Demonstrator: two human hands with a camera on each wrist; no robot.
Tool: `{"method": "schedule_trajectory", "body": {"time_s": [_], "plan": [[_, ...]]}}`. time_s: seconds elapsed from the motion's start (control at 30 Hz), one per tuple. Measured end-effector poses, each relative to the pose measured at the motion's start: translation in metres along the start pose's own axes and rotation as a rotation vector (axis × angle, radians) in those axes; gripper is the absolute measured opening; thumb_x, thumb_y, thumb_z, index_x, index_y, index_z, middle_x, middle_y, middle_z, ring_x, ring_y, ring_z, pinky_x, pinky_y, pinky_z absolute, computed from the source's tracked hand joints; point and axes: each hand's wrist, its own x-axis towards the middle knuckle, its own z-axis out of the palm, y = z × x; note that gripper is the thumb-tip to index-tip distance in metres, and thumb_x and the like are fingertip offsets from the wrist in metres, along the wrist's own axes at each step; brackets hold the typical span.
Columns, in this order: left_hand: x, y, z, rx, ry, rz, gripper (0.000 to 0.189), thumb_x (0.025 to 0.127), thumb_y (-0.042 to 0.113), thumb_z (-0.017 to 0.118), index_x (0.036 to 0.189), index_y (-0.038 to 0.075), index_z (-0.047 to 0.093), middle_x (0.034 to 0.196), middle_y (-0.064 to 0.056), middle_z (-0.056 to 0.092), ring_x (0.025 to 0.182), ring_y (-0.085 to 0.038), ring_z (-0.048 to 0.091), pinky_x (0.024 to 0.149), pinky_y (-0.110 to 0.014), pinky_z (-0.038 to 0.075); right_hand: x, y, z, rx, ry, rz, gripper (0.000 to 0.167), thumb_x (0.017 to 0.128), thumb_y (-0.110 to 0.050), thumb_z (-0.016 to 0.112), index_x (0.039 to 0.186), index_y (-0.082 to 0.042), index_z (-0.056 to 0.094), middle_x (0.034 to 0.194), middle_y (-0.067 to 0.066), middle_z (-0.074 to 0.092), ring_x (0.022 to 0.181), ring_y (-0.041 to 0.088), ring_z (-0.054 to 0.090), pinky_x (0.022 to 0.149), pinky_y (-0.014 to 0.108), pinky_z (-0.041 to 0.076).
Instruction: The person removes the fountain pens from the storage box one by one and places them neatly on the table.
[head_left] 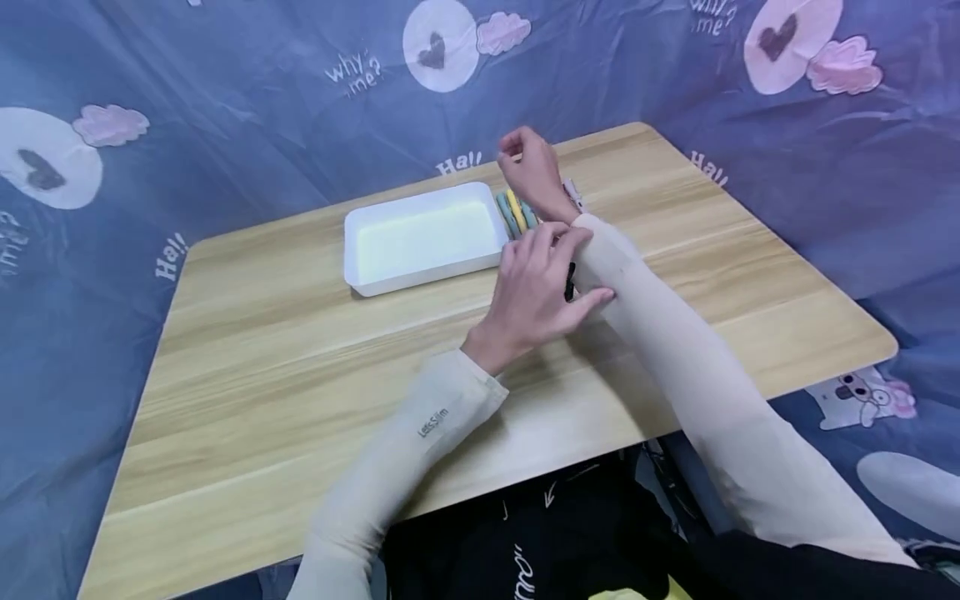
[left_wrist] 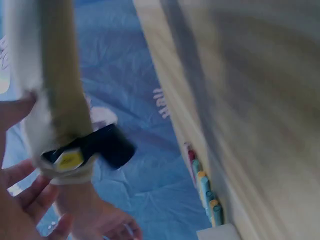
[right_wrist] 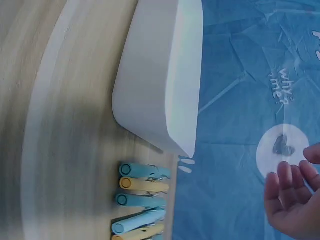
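My left hand reaches across to the right forearm, its thumb and spread fingers touching the cream sleeve near the cuff. A black strap with a small camera sits round that cuff in the left wrist view. Raised above the back of the table, my right hand has loosely curled fingers and holds nothing. Below it lies a row of teal and yellow clips that look like clothes pegs, partly hidden by the hand and arm in the head view. Beside them stands a white tray.
The wood-grain table has rounded corners. A blue patterned cloth hangs behind it and along both sides. The person's black clothing shows at the front edge.
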Motion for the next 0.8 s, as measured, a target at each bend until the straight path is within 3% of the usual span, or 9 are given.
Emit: {"method": "schedule_trajectory", "body": {"time_s": [0.13, 0.27, 0.43, 0.63, 0.8], "plan": [[0.002, 0.009, 0.004, -0.016, 0.065, -0.050, 0.056, 0.088, 0.041, 0.071, 0.133, 0.007, 0.065, 0.126, -0.013, 0.061, 0.112, -0.028, 0.060, 0.083, -0.039, 0.052, 0.000, 0.001, -0.006, 0.017, 0.041, 0.060, 0.024, 0.106, -0.010, 0.053, 0.125, -0.001, 0.064, 0.119, 0.011, 0.065, 0.108, 0.020, 0.061, 0.088, 0.022, 0.052], [0.001, 0.018, 0.001, -0.097, 0.140, -0.109, 0.052, 0.086, 0.031, 0.074, 0.130, 0.003, 0.064, 0.124, -0.014, 0.062, 0.112, -0.027, 0.061, 0.082, -0.040, 0.056, -0.002, -0.005, -0.016, 0.090, 0.058, 0.114, 0.024, 0.106, -0.012, 0.053, 0.124, -0.001, 0.065, 0.109, 0.004, 0.062, 0.097, 0.014, 0.058, 0.082, 0.020, 0.051], [-0.007, 0.016, 0.010, -0.182, 0.201, -0.172, 0.054, 0.090, 0.033, 0.082, 0.128, 0.001, 0.061, 0.122, -0.014, 0.063, 0.109, -0.025, 0.063, 0.082, -0.041, 0.055, -0.003, 0.005, -0.020, 0.187, 0.078, 0.184, 0.021, 0.106, -0.009, 0.051, 0.121, -0.003, 0.064, 0.101, 0.003, 0.060, 0.085, 0.010, 0.057, 0.080, 0.024, 0.058], [-0.013, 0.014, 0.024, -0.182, 0.208, -0.192, 0.042, 0.097, 0.032, 0.075, 0.126, 0.003, 0.065, 0.122, -0.010, 0.068, 0.116, -0.025, 0.063, 0.100, -0.043, 0.052, -0.003, 0.019, -0.017, 0.315, 0.020, 0.253, 0.016, 0.108, -0.010, 0.048, 0.116, -0.007, 0.061, 0.106, 0.005, 0.060, 0.086, 0.009, 0.060, 0.092, 0.037, 0.061], [-0.003, 0.012, 0.026, -0.196, 0.210, -0.257, 0.038, 0.098, 0.032, 0.074, 0.125, 0.007, 0.065, 0.122, -0.005, 0.068, 0.117, -0.021, 0.062, 0.103, -0.040, 0.049, -0.003, 0.019, -0.020, 0.395, -0.013, 0.245, 0.013, 0.109, -0.012, 0.050, 0.113, -0.008, 0.061, 0.102, 0.000, 0.057, 0.087, 0.011, 0.061, 0.083, 0.032, 0.061]]}}
